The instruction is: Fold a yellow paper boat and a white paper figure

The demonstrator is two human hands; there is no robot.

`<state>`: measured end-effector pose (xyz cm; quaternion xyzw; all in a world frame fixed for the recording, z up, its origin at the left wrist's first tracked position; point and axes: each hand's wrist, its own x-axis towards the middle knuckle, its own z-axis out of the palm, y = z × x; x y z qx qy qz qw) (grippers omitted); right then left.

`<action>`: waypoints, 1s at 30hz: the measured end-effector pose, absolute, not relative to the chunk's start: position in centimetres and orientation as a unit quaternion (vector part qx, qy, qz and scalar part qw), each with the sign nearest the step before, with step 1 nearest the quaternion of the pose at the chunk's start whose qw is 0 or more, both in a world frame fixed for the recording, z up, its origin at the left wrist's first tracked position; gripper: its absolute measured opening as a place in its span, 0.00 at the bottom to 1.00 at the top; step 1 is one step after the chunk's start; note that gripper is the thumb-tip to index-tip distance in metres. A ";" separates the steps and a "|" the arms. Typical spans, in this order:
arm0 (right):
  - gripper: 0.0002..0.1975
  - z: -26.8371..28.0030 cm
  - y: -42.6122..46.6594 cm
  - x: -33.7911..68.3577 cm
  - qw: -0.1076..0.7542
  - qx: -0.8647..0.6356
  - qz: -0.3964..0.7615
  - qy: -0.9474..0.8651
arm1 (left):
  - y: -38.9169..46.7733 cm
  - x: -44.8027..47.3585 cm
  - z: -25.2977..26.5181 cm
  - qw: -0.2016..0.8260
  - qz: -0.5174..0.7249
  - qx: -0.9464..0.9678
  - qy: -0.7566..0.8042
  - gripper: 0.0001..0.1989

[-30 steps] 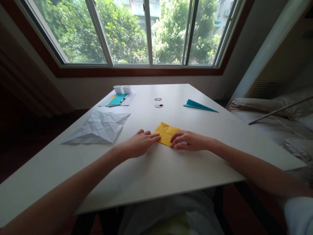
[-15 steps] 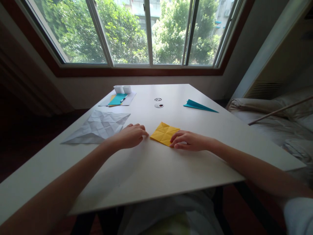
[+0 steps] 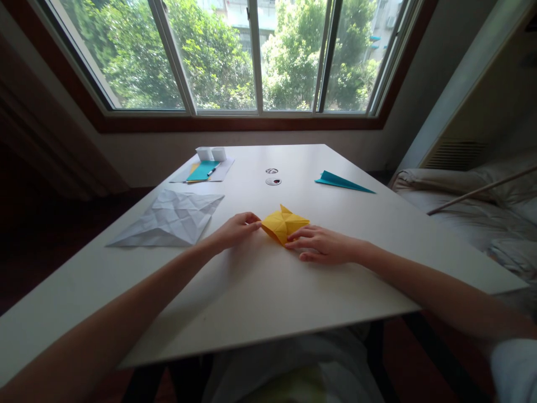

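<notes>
A creased sheet of yellow origami paper (image 3: 282, 223) lies on the white table (image 3: 260, 296) in front of me. Its left corner is lifted and curls up, and a pointed flap stands at its far side. My left hand (image 3: 242, 228) pinches that left corner between thumb and fingers. On the near right part of the paper rest the fingers of my right hand (image 3: 321, 243), spread and pressing it to the table. Those fingers cover the near right edge.
An unfolded, creased white sheet (image 3: 168, 218) lies to the left. Behind it are blue paper (image 3: 203, 169), a pen (image 3: 213, 169) and small white paper boxes (image 3: 211, 154). Two round stickers (image 3: 273, 181) lie further back, and a blue paper plane (image 3: 342, 182) at the right.
My left hand has taken hold of the yellow paper's left corner and raised it. The paper was flat and now bends upward, its flap rising. My right hand has stayed almost in place.
</notes>
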<state>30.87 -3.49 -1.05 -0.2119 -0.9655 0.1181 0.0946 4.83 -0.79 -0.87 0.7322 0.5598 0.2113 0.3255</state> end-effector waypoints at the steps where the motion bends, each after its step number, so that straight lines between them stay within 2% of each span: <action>1: 0.19 -1.1 -3.5 30.9 0.095 -0.210 0.112 -0.967 | -0.8 4.9 -0.9 0.371 0.231 0.703 0.561 0.19; 5: 0.20 -1.2 -3.6 30.7 0.091 -0.199 0.102 -0.970 | -1.1 5.3 -1.0 0.475 0.299 0.625 0.542 0.21; 10: 0.16 -1.1 -3.7 30.6 0.112 -0.206 0.120 -0.965 | -1.4 5.5 -1.7 0.512 0.353 0.598 0.506 0.23; 12: 0.13 -1.2 -3.3 30.6 0.158 -0.233 0.123 -0.952 | -1.3 5.5 -1.9 0.511 0.370 0.592 0.502 0.23; 16: 0.10 -1.8 -2.0 31.2 0.311 -0.373 0.120 -0.866 | -1.2 5.5 -1.9 0.514 0.385 0.590 0.489 0.23; 19: 0.20 -2.1 -1.0 31.6 0.362 -0.478 0.226 -0.767 | -1.2 5.6 -1.6 0.520 0.392 0.596 0.470 0.23; 22: 0.24 -2.0 -0.6 31.7 0.348 -0.509 0.397 -0.680 | -1.2 5.7 -1.4 0.528 0.396 0.603 0.448 0.23; 26: 0.20 -1.7 -0.6 31.8 0.324 -0.428 0.565 -0.627 | -1.3 5.8 -1.2 0.524 0.400 0.611 0.437 0.24; 30: 0.16 -1.4 -0.8 31.8 0.339 -0.400 0.565 -0.636 | -1.4 5.9 -0.8 0.497 0.404 0.624 0.449 0.22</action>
